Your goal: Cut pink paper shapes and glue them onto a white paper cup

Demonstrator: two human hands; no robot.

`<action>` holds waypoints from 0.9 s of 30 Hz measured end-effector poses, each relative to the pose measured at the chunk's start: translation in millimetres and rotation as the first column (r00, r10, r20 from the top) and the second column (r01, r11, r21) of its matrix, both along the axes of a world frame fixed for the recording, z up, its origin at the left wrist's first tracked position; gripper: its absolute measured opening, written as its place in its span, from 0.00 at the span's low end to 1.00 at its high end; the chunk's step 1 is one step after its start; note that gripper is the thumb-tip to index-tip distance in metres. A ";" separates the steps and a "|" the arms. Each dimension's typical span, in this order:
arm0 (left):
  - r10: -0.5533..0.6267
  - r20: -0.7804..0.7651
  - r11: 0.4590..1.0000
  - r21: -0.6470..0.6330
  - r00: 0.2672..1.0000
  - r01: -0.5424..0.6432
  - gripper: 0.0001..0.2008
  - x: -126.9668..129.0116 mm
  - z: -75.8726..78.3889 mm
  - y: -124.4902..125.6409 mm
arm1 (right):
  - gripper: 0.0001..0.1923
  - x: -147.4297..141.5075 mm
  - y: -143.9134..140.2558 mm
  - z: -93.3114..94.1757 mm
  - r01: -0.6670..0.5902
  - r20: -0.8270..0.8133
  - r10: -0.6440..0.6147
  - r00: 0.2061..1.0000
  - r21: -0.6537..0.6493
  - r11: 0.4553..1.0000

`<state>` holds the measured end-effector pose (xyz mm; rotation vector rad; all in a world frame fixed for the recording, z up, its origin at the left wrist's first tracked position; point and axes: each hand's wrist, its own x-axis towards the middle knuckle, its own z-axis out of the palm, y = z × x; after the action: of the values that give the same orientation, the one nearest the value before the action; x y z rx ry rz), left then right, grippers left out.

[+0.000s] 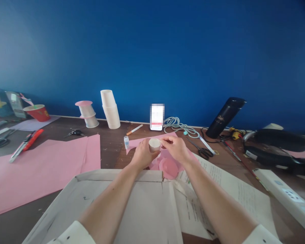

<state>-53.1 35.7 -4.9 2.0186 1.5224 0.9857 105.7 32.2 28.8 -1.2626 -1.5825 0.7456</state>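
A small white paper cup (155, 145) is in my left hand (143, 155), whose fingers wrap round its left side. My right hand (176, 148) is closed in a pinch right at the cup's right rim; what lies between thumb and forefinger is too small to make out. Below the hands, a round pink paper piece (169, 168) lies over cut pink paper (190, 156). A little bottle (126, 142) with a clear body stands left of my left hand. Behind the cup, a phone (157, 118) leans upright against the wall.
Stacked white cups (111, 110) and joined cups with pink discs (87, 114) stand by the wall. Pink sheets (48, 169) and a utility knife (25, 145) lie left. Scissors (205, 154), a black tumbler (225, 117) and a power strip (286, 195) are right. A white box lid (149, 206) sits in front.
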 end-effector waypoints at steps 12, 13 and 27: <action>0.000 0.009 1.000 -0.021 1.000 0.000 0.23 0.0 -2.6 0.7 | 0.09 0.5 4.4 -1.1 -0.034 0.060 0.030 0.998 0.062 0.998; -0.002 0.011 1.000 -0.017 1.000 0.002 0.23 0.1 -2.5 0.6 | 0.08 0.8 4.8 -0.8 -0.027 0.071 0.023 0.997 0.057 0.998; -0.022 0.009 1.000 0.007 1.000 0.022 0.22 0.6 -1.5 0.2 | 0.09 -2.9 4.4 -0.9 -0.092 0.003 0.092 0.996 -0.016 0.996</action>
<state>-52.6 35.9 -6.5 2.0285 1.4913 0.9911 102.9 36.6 27.9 -1.2092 -1.6496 0.8152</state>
